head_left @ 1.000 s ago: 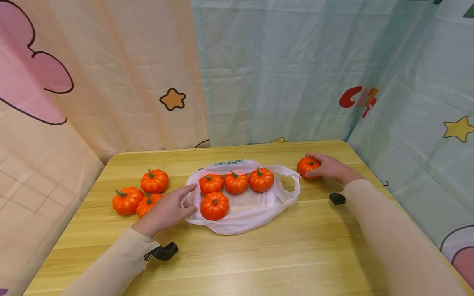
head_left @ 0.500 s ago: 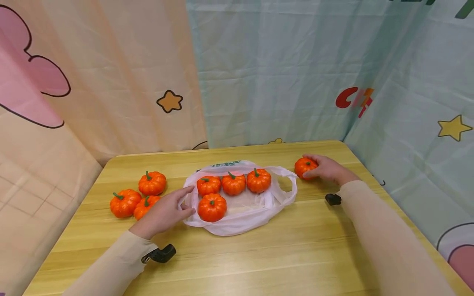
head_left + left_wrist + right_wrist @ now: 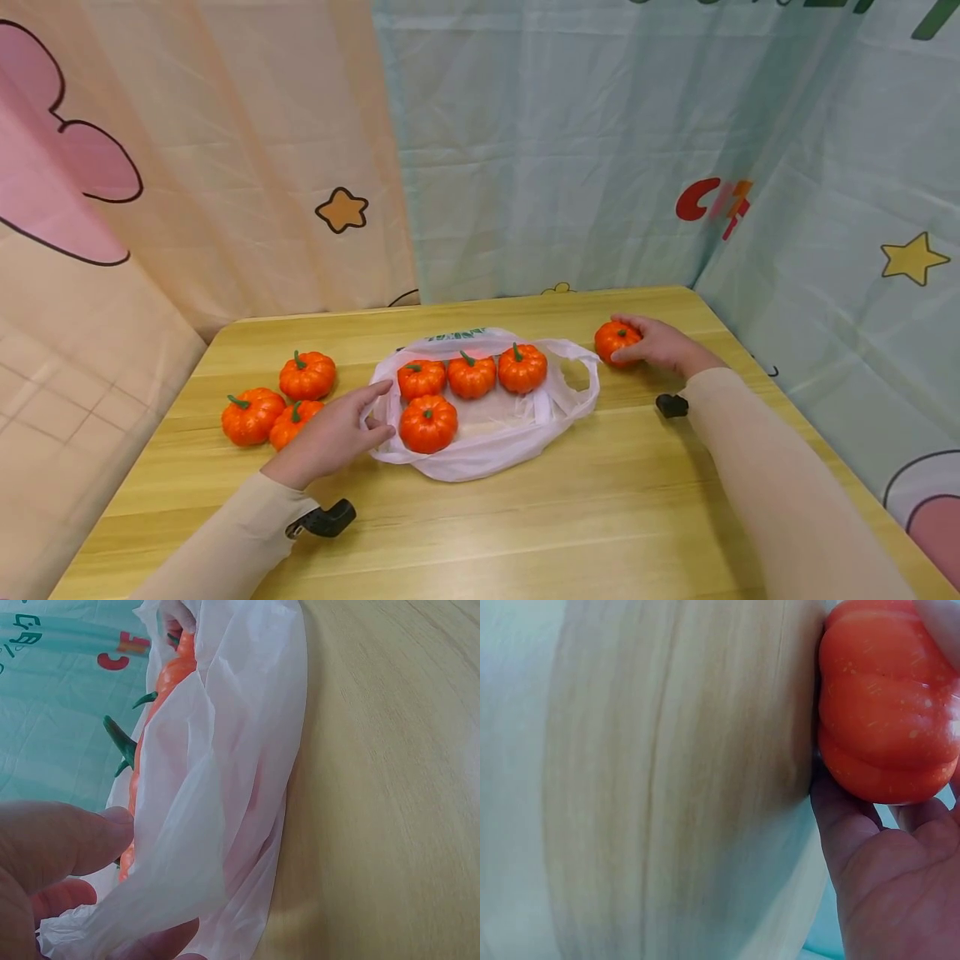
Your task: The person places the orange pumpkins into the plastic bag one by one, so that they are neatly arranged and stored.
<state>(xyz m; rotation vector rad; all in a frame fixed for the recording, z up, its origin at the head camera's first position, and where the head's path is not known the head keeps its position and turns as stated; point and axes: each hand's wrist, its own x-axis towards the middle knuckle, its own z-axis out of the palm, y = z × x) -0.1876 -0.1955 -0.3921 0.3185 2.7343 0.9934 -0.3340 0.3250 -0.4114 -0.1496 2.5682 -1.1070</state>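
A white plastic bag lies with its mouth spread on the wooden table, several small orange pumpkins with green stems inside it. My left hand is at the bag's left end, thumb and forefinger apart. In the left wrist view the bag's handle runs into that hand, with the fingers curled behind the plastic. At the table's right rear, my right hand grips another pumpkin from its right side, thumb in front and fingers behind. The right wrist view shows the same pumpkin low against the tabletop.
Three more pumpkins sit at the left of the table, one partly hidden by my left hand. The bag's right handle loop reaches toward the pumpkin in my right hand. Printed curtains stand behind and beside the table.
The head view has shifted slightly, so everything sits a little further left and lower. Both hands keep their places on the bag and the pumpkin.
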